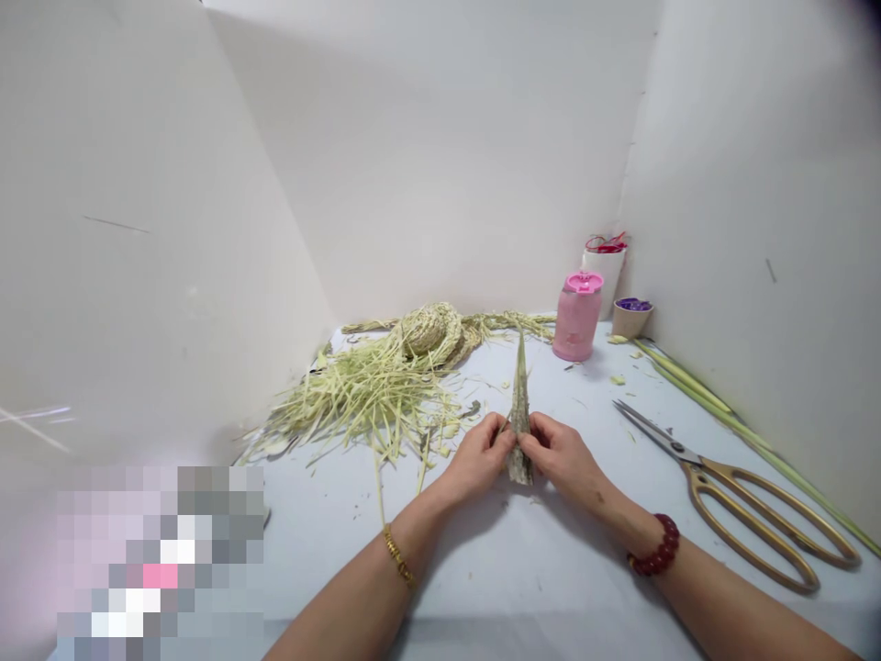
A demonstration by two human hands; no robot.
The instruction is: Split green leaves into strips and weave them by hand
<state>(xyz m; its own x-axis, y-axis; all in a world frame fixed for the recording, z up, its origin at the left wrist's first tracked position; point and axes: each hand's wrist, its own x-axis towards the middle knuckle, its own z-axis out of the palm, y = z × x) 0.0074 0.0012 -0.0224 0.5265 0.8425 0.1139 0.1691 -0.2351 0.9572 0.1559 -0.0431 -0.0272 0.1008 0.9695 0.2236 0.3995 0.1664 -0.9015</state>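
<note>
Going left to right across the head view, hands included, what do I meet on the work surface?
Pile of loose pale-green strips → left hand → greyish-green bundle → right hand → gold-handled scissors.

Mottled grey-green plant strip (520, 410), right of centre, pinched toward the broader near end. Tapers to a green far tip.
</note>
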